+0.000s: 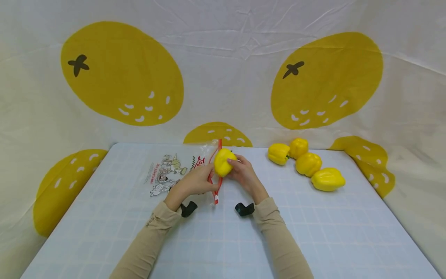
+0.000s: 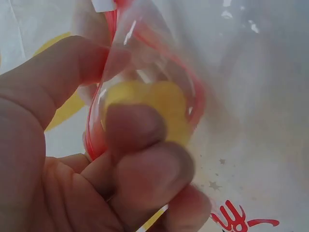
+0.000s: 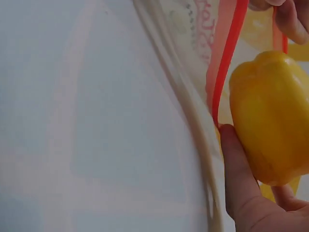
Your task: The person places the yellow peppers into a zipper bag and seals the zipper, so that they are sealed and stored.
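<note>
A clear zip bag (image 1: 170, 170) with cartoon print and a red zip edge (image 3: 226, 63) is held by my left hand (image 1: 196, 180) at its mouth. The left wrist view shows the fingers (image 2: 149, 174) curled at the parted red edges, with yellow showing through the plastic. My right hand (image 1: 245, 176) grips a yellow bell pepper (image 1: 223, 162) right at the bag's opening. In the right wrist view the pepper (image 3: 270, 116) sits between thumb and fingers beside the red edge.
Several more yellow bell peppers (image 1: 308, 164) lie grouped at the back right of the pale checked table (image 1: 216, 248). A dark wrist device (image 1: 244, 209) sits by the right cuff, another (image 1: 189, 209) by the left. A fruit-printed curtain (image 1: 226, 77) hangs behind.
</note>
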### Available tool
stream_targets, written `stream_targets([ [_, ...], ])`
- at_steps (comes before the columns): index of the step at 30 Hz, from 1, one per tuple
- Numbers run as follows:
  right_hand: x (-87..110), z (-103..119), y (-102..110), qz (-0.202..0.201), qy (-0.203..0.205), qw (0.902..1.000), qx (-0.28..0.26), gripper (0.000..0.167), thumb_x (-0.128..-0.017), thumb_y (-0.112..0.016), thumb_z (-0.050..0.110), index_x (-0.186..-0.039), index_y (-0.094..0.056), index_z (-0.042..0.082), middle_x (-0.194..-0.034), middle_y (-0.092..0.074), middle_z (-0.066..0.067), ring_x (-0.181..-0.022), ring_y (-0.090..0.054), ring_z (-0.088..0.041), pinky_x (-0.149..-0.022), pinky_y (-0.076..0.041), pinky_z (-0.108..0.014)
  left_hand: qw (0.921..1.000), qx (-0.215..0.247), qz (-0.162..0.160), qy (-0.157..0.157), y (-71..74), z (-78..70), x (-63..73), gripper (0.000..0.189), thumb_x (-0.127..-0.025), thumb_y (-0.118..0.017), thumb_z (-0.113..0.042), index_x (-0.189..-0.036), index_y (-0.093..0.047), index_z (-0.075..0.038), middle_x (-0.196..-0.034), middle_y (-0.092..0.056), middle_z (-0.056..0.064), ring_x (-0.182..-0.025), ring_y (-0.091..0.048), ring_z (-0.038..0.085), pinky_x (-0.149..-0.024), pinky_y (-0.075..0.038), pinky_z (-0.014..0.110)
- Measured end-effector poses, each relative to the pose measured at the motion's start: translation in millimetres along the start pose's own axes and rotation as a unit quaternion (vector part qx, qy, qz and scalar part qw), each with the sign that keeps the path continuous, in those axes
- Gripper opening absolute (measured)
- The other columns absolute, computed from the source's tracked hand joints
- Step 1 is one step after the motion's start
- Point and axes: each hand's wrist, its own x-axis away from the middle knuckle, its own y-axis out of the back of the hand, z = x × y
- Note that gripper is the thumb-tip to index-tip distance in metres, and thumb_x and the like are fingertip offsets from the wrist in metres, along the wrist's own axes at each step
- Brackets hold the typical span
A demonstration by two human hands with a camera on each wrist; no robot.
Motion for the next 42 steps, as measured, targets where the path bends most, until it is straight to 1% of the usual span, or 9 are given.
stream_targets([
  [4, -2.3, -4, 0, -0.010, -0.008, 0.9991, 0.041, 0.049, -0.095, -0.063, 0.018, -0.136, -0.044, 0.000, -0.130, -0.049, -0.019, -0.104, -0.057, -0.027, -0.092, -0.051, -0.041, 0.9991, -0.027, -0.026, -0.019, -1.0, -0.2, -1.2, 0.035, -0.081, -0.078, -0.019, -0.100, -0.055, -0.001, -0.073, -0.048, 0.002, -0.061, -0.046, 0.015, -0.057, -0.037, 0.028],
  [9, -2.5, -5, -3, -0.019, -0.021, 0.9937, 0.108, 0.057, -0.093, -0.069, 0.024, -0.140, -0.044, 0.004, -0.132, -0.048, -0.019, -0.110, -0.057, -0.029, -0.096, -0.050, -0.040, 0.9992, -0.027, -0.028, -0.010, -1.5, -3.8, -0.6, 0.034, -0.080, -0.079, -0.020, -0.092, -0.051, -0.005, -0.070, -0.048, 0.001, -0.059, -0.047, 0.016, -0.055, -0.036, 0.027],
  [16, 1.5, -5, -7, 0.006, 0.011, 0.9733, 0.229, 0.055, -0.090, -0.072, 0.026, -0.138, -0.053, 0.007, -0.132, -0.055, -0.016, -0.113, -0.056, -0.029, -0.101, -0.046, -0.040, 0.9992, -0.014, -0.036, -0.007, -1.0, -5.8, 0.4, 0.035, -0.080, -0.081, -0.020, -0.090, -0.051, -0.006, -0.073, -0.051, 0.002, -0.063, -0.050, 0.017, -0.057, -0.039, 0.028],
  [20, 3.0, -5, -7, -0.001, 0.018, 0.9707, 0.240, 0.053, -0.091, -0.071, 0.031, -0.137, -0.055, 0.010, -0.130, -0.056, -0.013, -0.111, -0.056, -0.027, -0.097, -0.048, -0.038, 0.9989, -0.033, -0.030, -0.014, -0.9, -6.0, -0.1, 0.033, -0.079, -0.080, -0.020, -0.087, -0.051, -0.007, -0.072, -0.049, 0.002, -0.065, -0.049, 0.018, -0.058, -0.038, 0.029],
  [26, 3.0, -6, -9, -0.009, 0.032, 0.9652, 0.259, 0.050, -0.092, -0.069, 0.034, -0.137, -0.057, 0.015, -0.126, -0.056, -0.012, -0.095, -0.055, -0.023, -0.079, -0.050, -0.030, 0.9985, -0.046, -0.018, -0.022, -0.3, -6.5, -0.8, 0.032, -0.077, -0.079, -0.018, -0.091, -0.054, -0.005, -0.074, -0.047, 0.002, -0.067, -0.049, 0.017, -0.060, -0.038, 0.029],
  [30, 4.4, -7, -8, 0.027, 0.044, 0.9605, 0.274, 0.048, -0.094, -0.067, 0.029, -0.138, -0.056, 0.014, -0.125, -0.057, -0.014, -0.086, -0.057, -0.027, -0.073, -0.049, -0.031, 0.9983, -0.053, -0.013, -0.021, -0.2, -6.0, -0.9, 0.032, -0.077, -0.079, -0.019, -0.095, -0.056, -0.006, -0.074, -0.049, 0.002, -0.068, -0.050, 0.017, -0.060, -0.038, 0.029],
  [33, 8.9, -1, -9, 0.060, 0.042, 0.9577, 0.278, 0.049, -0.095, -0.065, 0.024, -0.141, -0.054, 0.011, -0.127, -0.057, -0.016, -0.091, -0.057, -0.038, -0.074, -0.049, -0.036, 0.9982, -0.056, -0.005, -0.021, -0.4, -6.2, -1.3, 0.032, -0.077, -0.080, -0.019, -0.095, -0.056, -0.007, -0.074, -0.049, 0.001, -0.067, -0.050, 0.017, -0.059, -0.038, 0.029],
  [36, 9.5, 0, -8, 0.072, 0.035, 0.9577, 0.277, 0.050, -0.096, -0.063, 0.024, -0.142, -0.052, 0.009, -0.124, -0.057, -0.016, -0.096, -0.054, -0.044, -0.073, -0.048, -0.036, 0.9976, -0.064, 0.003, -0.023, -0.3, -8.7, -0.6, 0.033, -0.077, -0.080, -0.020, -0.093, -0.055, -0.007, -0.072, -0.048, 0.001, -0.066, -0.050, 0.016, -0.058, -0.037, 0.029],
  [42, 5.4, -4, -8, 0.024, 0.019, 0.9603, 0.277, 0.046, -0.097, -0.061, 0.029, -0.137, -0.055, 0.007, -0.110, -0.060, -0.015, -0.082, -0.057, -0.030, -0.067, -0.049, -0.029, 0.9934, -0.099, -0.018, -0.055, -0.7, -13.6, 1.3, 0.031, -0.074, -0.079, -0.021, -0.088, -0.053, -0.010, -0.068, -0.047, -0.002, -0.061, -0.048, 0.015, -0.055, -0.034, 0.027],
])
